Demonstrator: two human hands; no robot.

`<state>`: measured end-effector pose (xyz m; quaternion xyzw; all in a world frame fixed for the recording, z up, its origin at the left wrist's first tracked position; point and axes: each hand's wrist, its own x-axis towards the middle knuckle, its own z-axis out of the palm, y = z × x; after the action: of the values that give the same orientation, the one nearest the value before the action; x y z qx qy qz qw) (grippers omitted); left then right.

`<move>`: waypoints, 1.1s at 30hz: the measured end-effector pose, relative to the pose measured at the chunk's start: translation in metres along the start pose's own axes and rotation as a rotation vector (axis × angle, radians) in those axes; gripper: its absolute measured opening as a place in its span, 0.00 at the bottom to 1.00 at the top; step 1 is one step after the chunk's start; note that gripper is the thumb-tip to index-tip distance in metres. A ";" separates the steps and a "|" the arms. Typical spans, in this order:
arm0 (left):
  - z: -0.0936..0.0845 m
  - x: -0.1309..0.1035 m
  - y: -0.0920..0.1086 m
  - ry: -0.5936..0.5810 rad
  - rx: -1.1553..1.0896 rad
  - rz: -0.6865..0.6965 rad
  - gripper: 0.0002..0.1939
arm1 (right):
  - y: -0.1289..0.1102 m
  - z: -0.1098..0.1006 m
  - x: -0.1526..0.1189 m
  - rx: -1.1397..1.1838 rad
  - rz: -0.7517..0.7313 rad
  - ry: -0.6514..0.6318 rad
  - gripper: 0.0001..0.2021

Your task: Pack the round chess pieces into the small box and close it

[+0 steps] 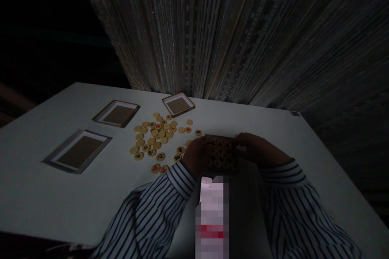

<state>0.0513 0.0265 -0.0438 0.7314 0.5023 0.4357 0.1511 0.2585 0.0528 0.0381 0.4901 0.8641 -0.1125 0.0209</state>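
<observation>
A small shallow box [220,135] lies in front of me on the white table, with rows of round Chinese chess pieces [223,154] in it. My left hand [197,156] is closed on the box's left side, covering part of the pieces. On the opposite side, my right hand [258,148] has its fingers curled at the right edge. Dim light hides the exact fingertip contact. Loose Chinese chess pieces [156,133] are scattered left of the box, some showing red or black characters, others showing plain faces.
Two shallow trays or lids [96,137] [136,107] lie at the left, and another box part [193,107] is near the back edge. A lit phone [212,206], partly pixelated, is below my hands. A string curtain [194,28] hangs behind the white table [60,206].
</observation>
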 end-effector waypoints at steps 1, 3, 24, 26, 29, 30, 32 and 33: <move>0.000 0.000 0.000 -0.002 0.000 0.005 0.13 | 0.000 0.000 0.000 -0.002 0.001 -0.004 0.13; 0.000 0.000 0.000 -0.004 -0.003 0.006 0.13 | 0.000 0.000 0.000 -0.002 -0.001 -0.013 0.13; -0.003 0.002 0.005 0.003 0.014 0.002 0.12 | -0.002 -0.001 0.001 -0.005 0.011 -0.055 0.13; -0.003 0.002 0.005 0.008 0.012 0.005 0.12 | -0.001 0.000 0.001 -0.003 0.002 -0.050 0.13; -0.003 0.002 0.005 -0.004 0.014 -0.002 0.12 | 0.001 0.001 0.001 -0.009 -0.011 -0.036 0.13; -0.003 0.002 0.005 -0.008 0.015 -0.010 0.12 | 0.001 0.002 0.001 -0.010 -0.013 -0.031 0.13; -0.003 0.002 0.005 -0.017 0.016 -0.015 0.12 | 0.002 0.002 0.001 -0.007 -0.018 -0.024 0.13; -0.004 0.002 0.005 -0.014 0.015 -0.016 0.12 | 0.001 0.002 0.001 -0.004 -0.019 -0.024 0.13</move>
<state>0.0517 0.0253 -0.0375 0.7314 0.5104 0.4256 0.1528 0.2591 0.0536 0.0355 0.4804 0.8687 -0.1169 0.0312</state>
